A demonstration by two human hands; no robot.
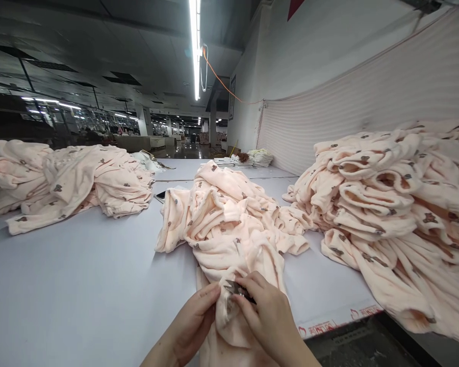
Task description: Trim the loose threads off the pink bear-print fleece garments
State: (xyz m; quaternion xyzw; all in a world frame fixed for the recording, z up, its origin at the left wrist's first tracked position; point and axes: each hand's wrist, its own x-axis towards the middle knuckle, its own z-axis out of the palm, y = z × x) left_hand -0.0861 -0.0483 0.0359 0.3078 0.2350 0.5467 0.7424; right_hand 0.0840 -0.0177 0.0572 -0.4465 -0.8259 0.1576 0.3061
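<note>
Near the front edge of the table, my left hand (197,320) pinches the edge of a pale pink fleece garment (233,244) printed with small brown and grey figures. My right hand (265,311) is closed around small dark metal thread snips (240,291). Their blades point left, lying against a bunched fold of the garment close to my left fingertips. The garment spreads away from me in loose folds, and its lower part hangs between my forearms. Whether the blades touch a thread is too small to tell.
Matching garments lie in a tall stack (378,199) at right, spilling over the table edge, and in a pile (80,178) at left. A dark flat object (160,195) sticks out behind the middle garment. Folded white cloths (258,159) lie at the table's (99,285) far side.
</note>
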